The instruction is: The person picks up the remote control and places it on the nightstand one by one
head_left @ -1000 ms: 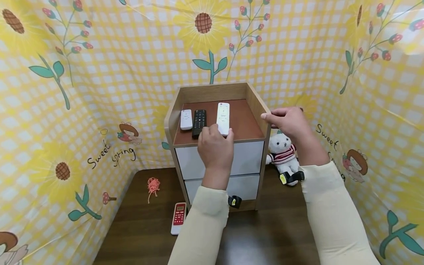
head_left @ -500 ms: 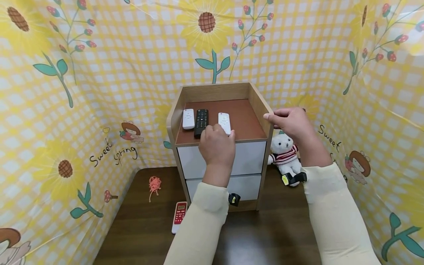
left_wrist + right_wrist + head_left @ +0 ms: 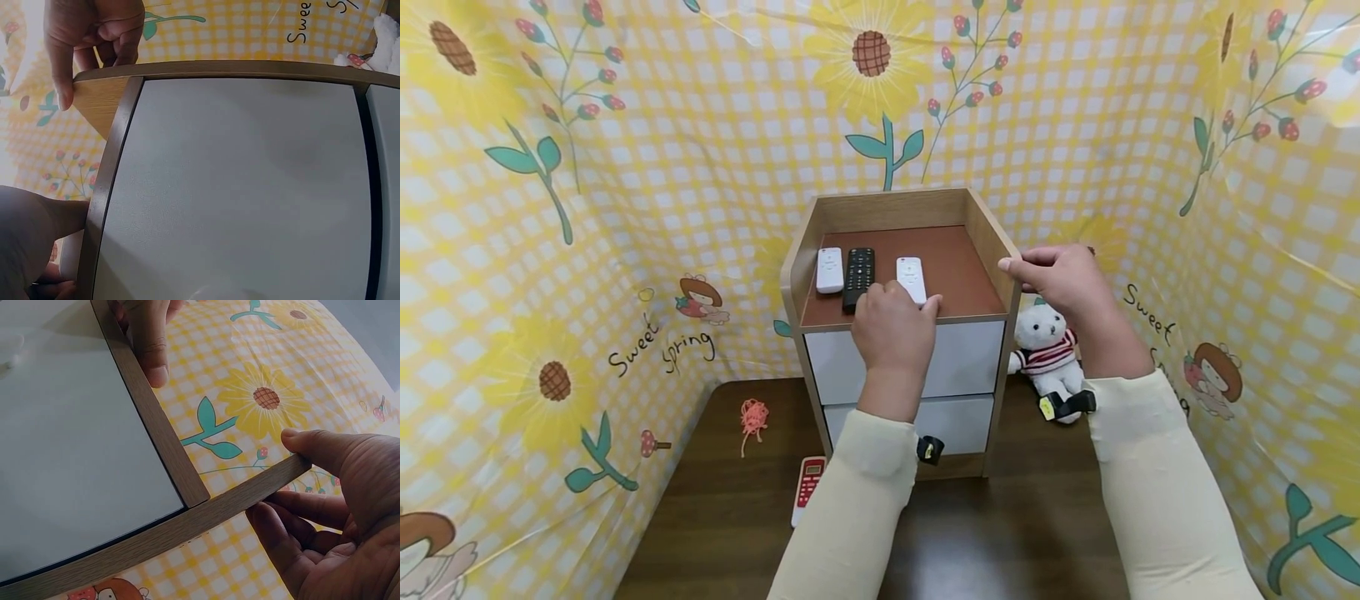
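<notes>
My left hand (image 3: 895,342) is at the front edge of a small wooden cabinet (image 3: 891,207), around the near end of a white remote control (image 3: 911,277) lying on its brown top. The thumb is spread away from the remote's right side; the other fingertips are hidden. My right hand (image 3: 350,506) pinches the cabinet's right side panel (image 3: 275,481), thumb on one face and fingers on the other. To the left of the white remote lie a black remote (image 3: 859,271) and a shorter white remote (image 3: 830,271).
Two pale drawer fronts (image 3: 962,358) face me. A teddy bear (image 3: 1039,329) in a striped top sits right of the cabinet. On the dark table (image 3: 700,517) at left lie pink yarn (image 3: 754,415) and a red-and-white remote (image 3: 810,475). Printed cloth (image 3: 737,167) surrounds everything.
The white remote at my left hand has gone from tilted up to lying lower on the cabinet top, and the left thumb has moved outward from it. My right hand has kept its grip.
</notes>
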The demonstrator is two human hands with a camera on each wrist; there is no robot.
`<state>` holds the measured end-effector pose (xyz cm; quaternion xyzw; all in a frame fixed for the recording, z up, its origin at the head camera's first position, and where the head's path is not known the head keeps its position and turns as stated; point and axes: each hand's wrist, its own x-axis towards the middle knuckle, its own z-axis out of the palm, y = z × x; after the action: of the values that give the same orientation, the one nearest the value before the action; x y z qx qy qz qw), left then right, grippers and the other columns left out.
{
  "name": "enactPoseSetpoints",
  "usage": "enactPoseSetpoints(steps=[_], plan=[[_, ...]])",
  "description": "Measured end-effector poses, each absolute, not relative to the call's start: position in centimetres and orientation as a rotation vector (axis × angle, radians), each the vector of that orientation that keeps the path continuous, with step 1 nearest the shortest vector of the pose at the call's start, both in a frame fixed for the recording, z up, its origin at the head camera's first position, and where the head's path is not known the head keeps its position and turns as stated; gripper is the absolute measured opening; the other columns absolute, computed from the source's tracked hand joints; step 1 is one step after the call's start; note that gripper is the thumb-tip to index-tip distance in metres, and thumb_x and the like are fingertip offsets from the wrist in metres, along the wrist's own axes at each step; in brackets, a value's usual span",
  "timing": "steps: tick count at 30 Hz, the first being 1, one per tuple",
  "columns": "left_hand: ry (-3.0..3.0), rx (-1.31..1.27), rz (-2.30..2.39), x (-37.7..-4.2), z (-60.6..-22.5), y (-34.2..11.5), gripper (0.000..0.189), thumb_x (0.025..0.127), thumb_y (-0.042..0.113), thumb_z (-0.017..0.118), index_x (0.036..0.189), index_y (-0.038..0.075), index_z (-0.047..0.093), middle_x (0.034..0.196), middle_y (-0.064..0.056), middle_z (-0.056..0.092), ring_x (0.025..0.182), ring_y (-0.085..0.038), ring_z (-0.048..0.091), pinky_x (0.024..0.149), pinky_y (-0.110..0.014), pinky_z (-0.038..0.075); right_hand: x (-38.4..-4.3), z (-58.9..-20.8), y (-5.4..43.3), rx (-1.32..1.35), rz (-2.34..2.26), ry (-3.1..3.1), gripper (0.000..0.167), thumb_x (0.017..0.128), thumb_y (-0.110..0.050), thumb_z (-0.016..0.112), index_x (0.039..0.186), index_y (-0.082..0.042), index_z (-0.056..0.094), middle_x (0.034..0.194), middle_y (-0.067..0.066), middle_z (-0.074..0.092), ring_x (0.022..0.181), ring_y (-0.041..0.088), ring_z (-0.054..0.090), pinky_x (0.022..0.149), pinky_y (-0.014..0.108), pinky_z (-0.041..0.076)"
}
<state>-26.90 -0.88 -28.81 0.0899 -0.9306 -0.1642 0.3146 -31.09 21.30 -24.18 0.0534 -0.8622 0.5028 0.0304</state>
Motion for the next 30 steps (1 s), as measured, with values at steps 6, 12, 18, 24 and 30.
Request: enactPoseSetpoints(steps=[6,12,18,24,30], plan=[[-2.433,0.196,-0.459,-26.5,-29.1,-1.1,0.07,0.095,0.062,0.079,0.12,-0.003,0.078,0.105,-0.014,0.075,0.096,-0.027,0.068,0.079,-0.04,0.063,-31.2,-24.4,21.1,0.169,1.538,-2.662,0.065,0.1,-0.052,0.075,0.147,-0.007,0.069,0.146,0.023,0.068,0.133,0.041,0.068,0.124,0.061,0.041],[-2.235,-0.001,-0.68,-24.0,-29.0,-3.6,0.062,0.097,0.053,0.081,0.123,-0.003,0.076,0.103,-0.016,0.079,0.093,-0.031,0.074,0.083,-0.044,0.062,-30.9,-24.6,20.7,0.169,1.561,-2.68,0.067,0.1,-0.054,0.075,0.15,-0.008,0.067,0.147,0.022,0.068,0.136,0.04,0.066,0.125,0.062,0.038],[-1.942,0.005,-0.95,-20.4,-30.5,-8.9,0.039,0.101,0.034,0.08,0.117,-0.001,0.078,0.103,-0.016,0.08,0.088,-0.028,0.078,0.081,-0.042,0.064,-30.9,-24.5,20.4,0.172,1.588,-2.65,0.068,0.099,-0.054,0.076,0.149,-0.008,0.067,0.145,0.022,0.069,0.134,0.039,0.067,0.124,0.059,0.04],[-1.913,0.21,-0.97,-20.5,-37.3,-14.5,0.034,0.102,0.027,0.077,0.113,-0.005,0.078,0.095,-0.019,0.08,0.081,-0.032,0.078,0.077,-0.048,0.062,-30.7,-24.2,20.8,0.156,1.579,-2.637,0.068,0.099,-0.054,0.076,0.147,-0.007,0.069,0.144,0.021,0.07,0.132,0.038,0.067,0.123,0.059,0.04],[-2.224,0.473,-0.972,-22.4,-47.3,-18.4,0.047,0.104,0.034,0.071,0.124,-0.008,0.072,0.11,-0.028,0.078,0.1,-0.046,0.074,0.092,-0.062,0.053,-30.7,-24.3,21.2,0.164,1.564,-2.629,0.065,0.099,-0.053,0.077,0.144,-0.006,0.071,0.139,0.019,0.071,0.126,0.036,0.067,0.119,0.057,0.043]])
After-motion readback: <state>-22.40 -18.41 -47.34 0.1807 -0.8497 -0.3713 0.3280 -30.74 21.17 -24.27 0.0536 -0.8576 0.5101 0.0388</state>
